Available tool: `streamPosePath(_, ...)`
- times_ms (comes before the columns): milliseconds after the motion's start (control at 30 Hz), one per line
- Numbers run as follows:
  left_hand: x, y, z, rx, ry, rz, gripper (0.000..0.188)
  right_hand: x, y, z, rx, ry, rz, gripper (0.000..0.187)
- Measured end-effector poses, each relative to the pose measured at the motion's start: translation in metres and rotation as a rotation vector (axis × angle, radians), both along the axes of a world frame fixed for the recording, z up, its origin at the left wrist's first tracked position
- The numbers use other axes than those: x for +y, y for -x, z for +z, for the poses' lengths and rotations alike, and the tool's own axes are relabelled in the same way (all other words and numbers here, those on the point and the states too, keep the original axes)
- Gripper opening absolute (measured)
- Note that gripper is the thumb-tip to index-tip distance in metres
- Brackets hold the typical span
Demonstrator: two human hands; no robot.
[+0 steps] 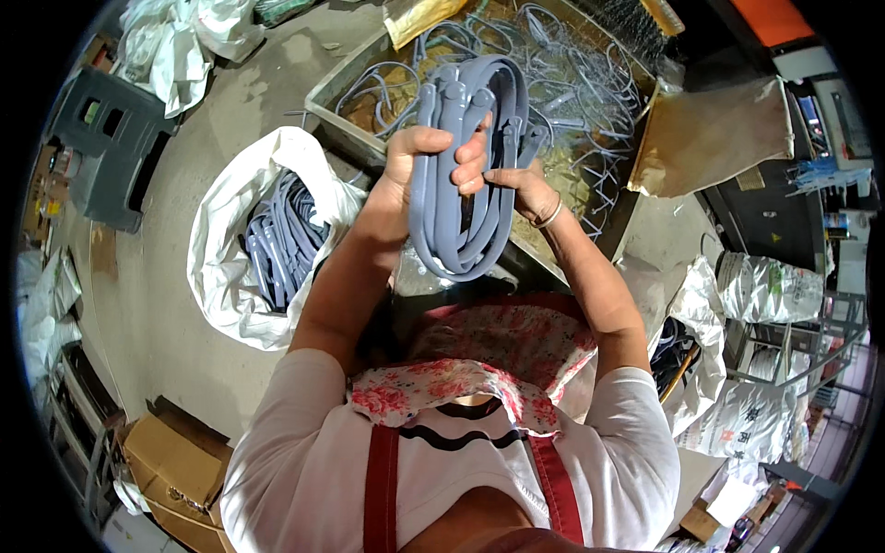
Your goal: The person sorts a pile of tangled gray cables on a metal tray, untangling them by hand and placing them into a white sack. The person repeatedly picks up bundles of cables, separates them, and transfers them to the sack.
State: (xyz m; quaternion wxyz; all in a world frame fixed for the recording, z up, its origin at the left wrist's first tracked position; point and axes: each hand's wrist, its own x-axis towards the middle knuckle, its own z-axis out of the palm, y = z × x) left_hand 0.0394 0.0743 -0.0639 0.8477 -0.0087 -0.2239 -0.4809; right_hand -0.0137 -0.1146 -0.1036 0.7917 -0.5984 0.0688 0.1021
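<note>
A bundle of grey-blue rubbery strap loops (446,217), gathered into a long oval with rounded tab-like ends at the top, is held up in front of me. My left hand (402,166) is closed around it, thumb on the near side and fingers coming through the middle of the loops. On the bundle's right side my right hand (535,192) pinches at a strap, its fingers partly hidden behind the loops. Just beyond stands a tank (337,122) of shallow yellowish water. Loose grey strap pieces (590,97) lie tangled in it.
To the left, an open white sack (219,276) holds more grey straps (288,235). A dark green plastic stool (115,147) is farther left. A brown sheet (710,138) leans at the tank's right. Another sack (701,346) stands right; a cardboard box (175,470) lies lower left.
</note>
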Motion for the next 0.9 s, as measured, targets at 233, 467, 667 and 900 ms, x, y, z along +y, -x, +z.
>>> streamPosePath(233,0.024,0.013,0.012,-0.057,0.19,0.057,0.052,0.02,0.0,0.023,0.01,-0.121,0.031,0.035)
streamPosePath(467,0.084,0.044,0.017,-0.026,0.249,0.144,0.049,0.083,0.007,0.068,0.004,0.205,0.112,0.035)
streamPosePath(667,0.162,0.067,-0.006,-0.09,0.445,0.387,0.049,0.157,-0.018,0.083,-0.059,0.667,0.286,0.017)
streamPosePath(900,0.295,0.101,-0.054,0.249,-0.54,1.032,0.06,0.264,-0.077,0.028,-0.194,1.313,0.519,0.031)
